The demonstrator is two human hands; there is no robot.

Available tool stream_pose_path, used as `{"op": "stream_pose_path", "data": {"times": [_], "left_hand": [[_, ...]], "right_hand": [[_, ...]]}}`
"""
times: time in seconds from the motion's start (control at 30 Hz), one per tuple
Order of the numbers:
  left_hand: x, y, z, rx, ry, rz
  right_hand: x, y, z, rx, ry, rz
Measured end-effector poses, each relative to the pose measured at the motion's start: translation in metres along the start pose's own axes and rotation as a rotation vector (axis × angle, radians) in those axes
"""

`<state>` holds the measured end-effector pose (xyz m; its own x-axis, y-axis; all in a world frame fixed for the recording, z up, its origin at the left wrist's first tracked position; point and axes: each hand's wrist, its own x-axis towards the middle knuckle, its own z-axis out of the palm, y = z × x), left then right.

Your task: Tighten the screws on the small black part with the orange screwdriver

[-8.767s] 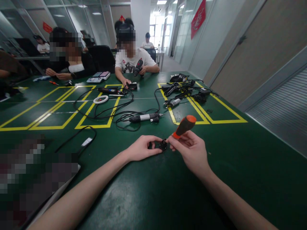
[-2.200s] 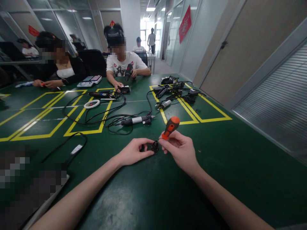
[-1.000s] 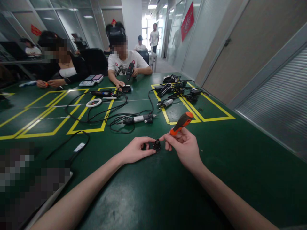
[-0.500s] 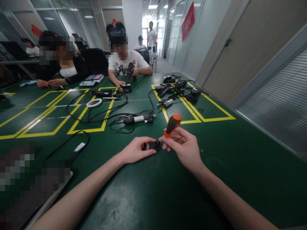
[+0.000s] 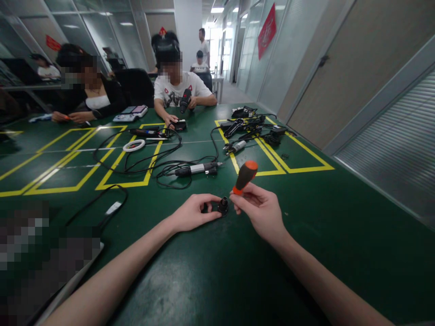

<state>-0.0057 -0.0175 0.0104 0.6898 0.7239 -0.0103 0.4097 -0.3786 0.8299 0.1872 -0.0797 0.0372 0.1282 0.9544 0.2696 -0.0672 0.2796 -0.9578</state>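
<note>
Between the thumb and fingers of my left hand (image 5: 195, 213) is a small round black part (image 5: 223, 206), resting on the green table (image 5: 190, 280) with a short upright stub on top. Its exact kind does not show. My right hand (image 5: 263, 206) is closed around the lower end of a screwdriver (image 5: 246, 175) with an orange and dark grey handle. The handle tilts up and to the right. Its shaft points down beside the black part, mostly hidden by my fingers, and I cannot tell whether the tip touches.
Ahead lies a silver and black rotary tool (image 5: 195, 170) with a looped cable. A white ring (image 5: 133, 145) is farther left, and tangled black cables and tools (image 5: 249, 127) lie to the right. Across the table a person (image 5: 183, 88) holds a drill; another person (image 5: 88, 97) sits left.
My right hand and the screwdriver have shifted very slightly, and more of the black part's stub shows. My left hand stays in place. A standing person in the background has moved left.
</note>
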Motion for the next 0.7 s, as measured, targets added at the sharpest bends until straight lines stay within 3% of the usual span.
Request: {"op": "stream_pose_path", "data": {"times": [0.3, 0.53, 0.7], "left_hand": [[-0.0001, 0.0013, -0.0003, -0.032, -0.007, -0.008], [0.0002, 0.0017, -0.0005, -0.038, -0.003, 0.007], [0.0002, -0.0001, 0.0, -0.024, 0.007, 0.021]], "right_hand": [[-0.0024, 0.0001, 0.0007, 0.044, -0.01, 0.018], [-0.0011, -0.0009, 0.0013, 0.069, 0.061, 0.087], [0.0004, -0.0009, -0.0007, 0.036, 0.036, 0.035]]}}
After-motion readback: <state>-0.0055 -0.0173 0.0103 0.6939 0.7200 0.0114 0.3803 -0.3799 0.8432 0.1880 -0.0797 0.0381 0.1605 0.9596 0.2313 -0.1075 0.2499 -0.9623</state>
